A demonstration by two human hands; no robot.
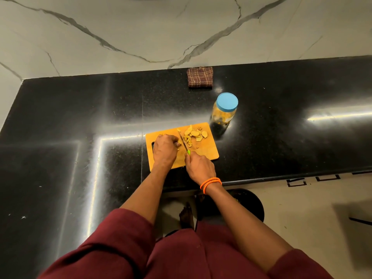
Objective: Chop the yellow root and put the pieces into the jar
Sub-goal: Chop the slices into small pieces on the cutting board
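Yellow root (179, 144) pinned under curled left fingers (174, 140) — right hand (198, 165) grips knife (183, 140) (blade angled down).

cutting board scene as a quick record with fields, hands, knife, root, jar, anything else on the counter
left hand: holds the root piece down on the cutting board
right hand: grips the knife by its green handle
knife: blade down beside the left fingers
cut pieces: piled on the board's far right
jar: upright behind the board, blue lid on
cloth: folded, at the counter's back edge
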